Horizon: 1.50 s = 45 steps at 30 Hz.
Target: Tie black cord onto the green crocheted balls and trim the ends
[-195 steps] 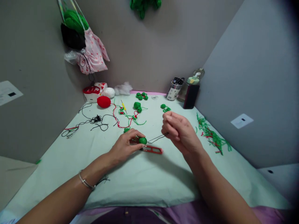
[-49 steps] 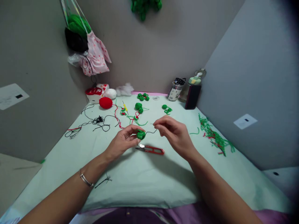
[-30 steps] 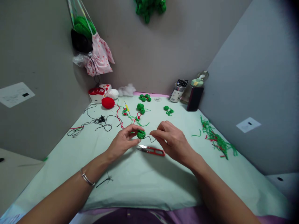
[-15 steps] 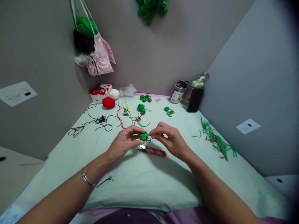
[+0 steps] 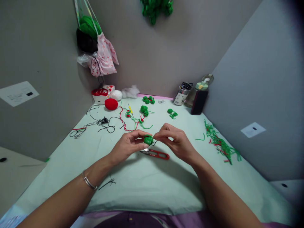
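Between the thumb and fingers of my left hand (image 5: 129, 144) sits a small green crocheted ball (image 5: 148, 140), held above the table. My right hand (image 5: 174, 139) is closed in a pinch at the ball's right side. A thin black thread (image 5: 154, 143) loops out there, just below my right fingertips. What exactly the right fingers pinch is too small to make out. Under the hands, red-handled thread snips (image 5: 158, 154) lie on the pale green tablecloth, their blades partly covered by my left fingers and the ball.
Behind the hands are a red yarn ball (image 5: 111, 104), a yellow-handled crochet hook (image 5: 130, 109), and green crocheted pieces (image 5: 144, 110). Black threads (image 5: 104, 120) spread at left, green and red yarn scraps (image 5: 220, 142) at right. A phone (image 5: 199, 102) leans near a pen cup (image 5: 180, 94).
The green ball and my left fingers have shifted slightly right, covering more of the snips' blades. My right hand has moved a little right too, still pinched beside the ball.
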Available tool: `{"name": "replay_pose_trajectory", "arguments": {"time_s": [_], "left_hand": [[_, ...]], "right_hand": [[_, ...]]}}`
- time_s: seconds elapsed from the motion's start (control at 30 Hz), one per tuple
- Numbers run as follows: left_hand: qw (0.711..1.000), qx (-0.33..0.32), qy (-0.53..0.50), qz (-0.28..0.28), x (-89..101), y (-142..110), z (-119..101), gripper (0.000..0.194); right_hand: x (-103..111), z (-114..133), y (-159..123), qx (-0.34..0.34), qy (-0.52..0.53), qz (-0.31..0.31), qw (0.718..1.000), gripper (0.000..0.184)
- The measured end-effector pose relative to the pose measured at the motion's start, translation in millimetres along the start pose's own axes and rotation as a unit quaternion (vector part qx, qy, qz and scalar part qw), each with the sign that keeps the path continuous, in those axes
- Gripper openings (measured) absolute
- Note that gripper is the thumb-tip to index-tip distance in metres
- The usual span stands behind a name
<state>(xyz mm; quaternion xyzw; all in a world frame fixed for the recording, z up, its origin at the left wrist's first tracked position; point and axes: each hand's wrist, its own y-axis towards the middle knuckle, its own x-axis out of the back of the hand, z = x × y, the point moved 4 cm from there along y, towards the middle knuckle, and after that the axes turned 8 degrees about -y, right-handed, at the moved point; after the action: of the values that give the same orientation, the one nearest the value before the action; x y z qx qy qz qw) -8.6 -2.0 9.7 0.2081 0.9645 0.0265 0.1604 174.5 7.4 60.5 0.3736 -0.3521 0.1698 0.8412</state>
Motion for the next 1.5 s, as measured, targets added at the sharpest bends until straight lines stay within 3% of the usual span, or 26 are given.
{"name": "replay_pose_trajectory", "arguments": {"time_s": [0.33, 0.47, 0.6, 0.83, 1.07, 1.17, 1.23, 1.37, 1.5], "left_hand": [[1.000, 0.011, -0.007, 0.020, -2.0, -0.5, -0.5, 0.029], [1.000, 0.003, -0.011, -0.003, -0.8, -0.4, 0.0, 0.029], [1.000, -0.012, 0.003, -0.027, 2.6, 0.2, 1.0, 0.033], [1.000, 0.000, 0.014, -0.015, 1.3, 0.0, -0.3, 0.033], [1.000, -0.005, 0.007, 0.001, -0.9, 0.6, 4.1, 0.033], [0.999, -0.018, -0.012, -0.031, 2.2, 2.0, 8.1, 0.036], [0.998, -0.030, -0.031, -0.047, 3.6, 3.1, 10.2, 0.034], [0.996, -0.048, -0.040, -0.059, 3.0, 4.1, 12.4, 0.026], [0.995, -0.057, 0.007, -0.078, 1.8, 2.4, 12.6, 0.023]], "right_hand": [[-2.8, -11.0, 4.0, -0.035, 0.057, -0.003, 0.998, 0.010], [-7.3, -10.6, 3.1, -0.046, 0.039, -0.032, 0.998, 0.008], [-5.1, -7.5, 1.3, -0.029, 0.019, -0.052, 0.998, 0.010], [2.6, -9.9, 0.5, -0.006, -0.001, -0.039, 0.999, 0.013], [-8.0, -2.5, 1.8, -0.025, 0.024, -0.036, 0.999, 0.008], [-13.7, 7.8, -1.2, -0.021, -0.038, -0.058, 0.997, 0.010], [-18.5, 18.9, -4.1, 0.017, -0.114, -0.064, 0.991, 0.011], [-31.1, 34.9, -8.9, 0.103, -0.294, -0.034, 0.950, 0.018], [-36.0, 33.8, -8.2, 0.126, -0.381, -0.016, 0.916, 0.022]]}}
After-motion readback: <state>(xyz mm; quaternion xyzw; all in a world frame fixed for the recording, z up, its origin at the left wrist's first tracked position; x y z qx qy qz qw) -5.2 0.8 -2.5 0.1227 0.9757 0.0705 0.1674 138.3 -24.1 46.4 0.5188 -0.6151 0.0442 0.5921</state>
